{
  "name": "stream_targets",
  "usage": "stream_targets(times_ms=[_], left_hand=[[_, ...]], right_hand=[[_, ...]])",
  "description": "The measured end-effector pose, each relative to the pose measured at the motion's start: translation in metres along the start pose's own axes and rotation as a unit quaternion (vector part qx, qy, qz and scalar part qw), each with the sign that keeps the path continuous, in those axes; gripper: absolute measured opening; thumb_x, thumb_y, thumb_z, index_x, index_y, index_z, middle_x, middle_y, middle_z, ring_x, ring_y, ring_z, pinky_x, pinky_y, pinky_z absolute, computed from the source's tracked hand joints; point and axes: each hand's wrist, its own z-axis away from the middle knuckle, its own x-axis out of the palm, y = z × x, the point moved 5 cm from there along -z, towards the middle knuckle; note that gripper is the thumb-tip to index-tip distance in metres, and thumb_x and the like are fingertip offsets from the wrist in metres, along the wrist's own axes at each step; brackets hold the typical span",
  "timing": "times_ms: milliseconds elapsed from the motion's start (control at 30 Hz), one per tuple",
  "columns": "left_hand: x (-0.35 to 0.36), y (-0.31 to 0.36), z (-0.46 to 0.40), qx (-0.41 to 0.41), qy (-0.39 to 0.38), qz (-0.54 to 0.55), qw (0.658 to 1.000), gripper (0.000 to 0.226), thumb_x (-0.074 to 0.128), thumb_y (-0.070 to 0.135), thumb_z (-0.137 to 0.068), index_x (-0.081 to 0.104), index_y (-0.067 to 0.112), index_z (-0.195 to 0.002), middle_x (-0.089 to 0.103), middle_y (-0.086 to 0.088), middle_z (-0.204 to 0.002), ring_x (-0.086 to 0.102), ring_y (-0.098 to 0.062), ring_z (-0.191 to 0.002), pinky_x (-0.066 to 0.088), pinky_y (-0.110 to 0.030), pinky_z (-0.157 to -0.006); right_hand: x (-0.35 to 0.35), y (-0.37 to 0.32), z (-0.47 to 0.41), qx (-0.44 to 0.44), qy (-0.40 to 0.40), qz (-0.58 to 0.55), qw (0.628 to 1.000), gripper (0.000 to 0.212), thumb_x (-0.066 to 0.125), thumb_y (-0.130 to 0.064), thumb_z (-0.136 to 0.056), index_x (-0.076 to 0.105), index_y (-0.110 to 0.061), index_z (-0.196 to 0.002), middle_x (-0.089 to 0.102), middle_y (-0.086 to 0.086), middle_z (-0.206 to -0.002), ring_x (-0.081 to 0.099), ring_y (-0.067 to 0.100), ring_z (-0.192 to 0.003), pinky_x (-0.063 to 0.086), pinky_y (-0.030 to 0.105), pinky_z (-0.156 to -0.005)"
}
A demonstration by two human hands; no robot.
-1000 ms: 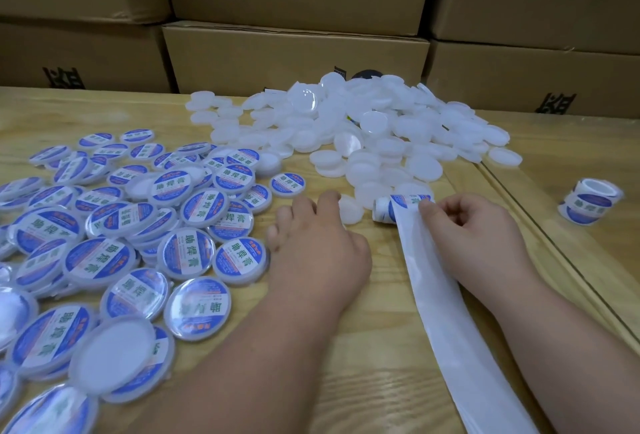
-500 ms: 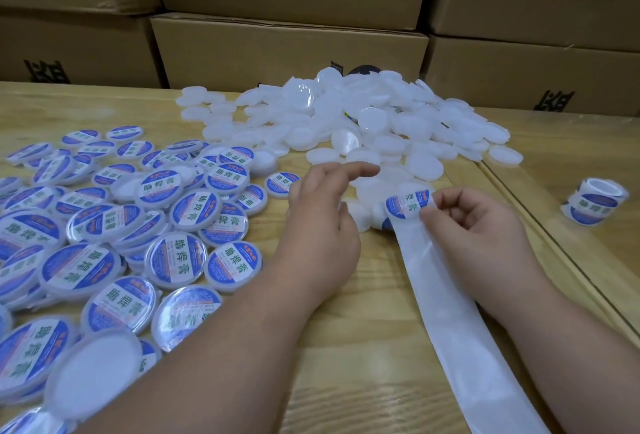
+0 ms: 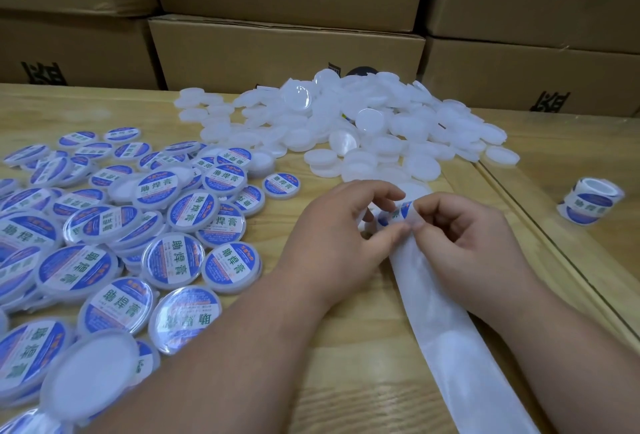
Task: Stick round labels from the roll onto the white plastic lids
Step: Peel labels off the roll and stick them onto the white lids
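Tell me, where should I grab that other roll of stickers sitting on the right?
Probably grip the spare roll across its round outer sides, coming from above. It stands on end with its hollow core facing up, apart from the plain lids, so both sides look free.

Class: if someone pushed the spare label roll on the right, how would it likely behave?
The spare label roll lies tilted on the table, so it could well roll. It looks small and hollow-cored, so probably light and easily pushed.
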Motion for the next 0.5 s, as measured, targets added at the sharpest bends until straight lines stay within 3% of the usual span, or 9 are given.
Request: stream_targets(times_ms=[100,233,367,500], left_hand=[[-0.0009,0.0034,0.0002,0.010,0.001,-0.011,1.000,0.015,0.075,0.035,-0.084,0.072,0.037,-0.099,0.067,0.022,-0.095,0.060,-0.002,-0.088,0.043,-0.011,-0.075],[0.0006,0.0030,0.0001,0.011,-0.003,-0.015,1.000,0.011,0.069,0.032,-0.089,0.073,0.035,-0.098,0.070,0.018,-0.095,0.061,-0.005,-0.088,0.047,-0.020,-0.078],[-0.0033,0.0015,0.0001,0.004,0.043,0.000,0.999,0.015,0.061,0.033,-0.089,0.072,0.039,-0.097,0.068,0.022,-0.091,0.061,0.001,-0.089,0.045,-0.012,-0.075],[-0.0089,-0.0035,-0.0003,-0.029,0.101,0.059,0.993,0.024,0.056,0.027,-0.089,0.064,0.049,-0.097,0.066,0.023,-0.093,0.062,-0.004,-0.090,0.045,-0.018,-0.070]], right_hand=[[0.0002,-0.0006,0.0007,-0.008,-0.013,0.021,1.000,0.018,0.058,-0.030,-0.081,0.072,-0.020,-0.084,0.065,0.016,-0.075,0.054,0.034,-0.066,0.041,0.036,-0.054],[-0.0010,0.0005,-0.0001,-0.012,-0.006,0.036,0.999,0.012,0.057,-0.027,-0.080,0.069,-0.025,-0.081,0.053,0.004,-0.062,0.043,0.009,-0.055,0.036,0.021,-0.051],[-0.0014,0.0027,0.0001,-0.001,-0.004,0.053,0.999,0.016,0.056,-0.022,-0.078,0.070,-0.030,-0.081,0.053,-0.001,-0.060,0.045,0.008,-0.054,0.037,0.016,-0.050],[-0.0025,0.0031,-0.0003,0.014,0.002,0.060,0.998,0.020,0.054,-0.023,-0.076,0.070,-0.032,-0.080,0.053,0.001,-0.061,0.043,0.007,-0.051,0.035,0.016,-0.047]])
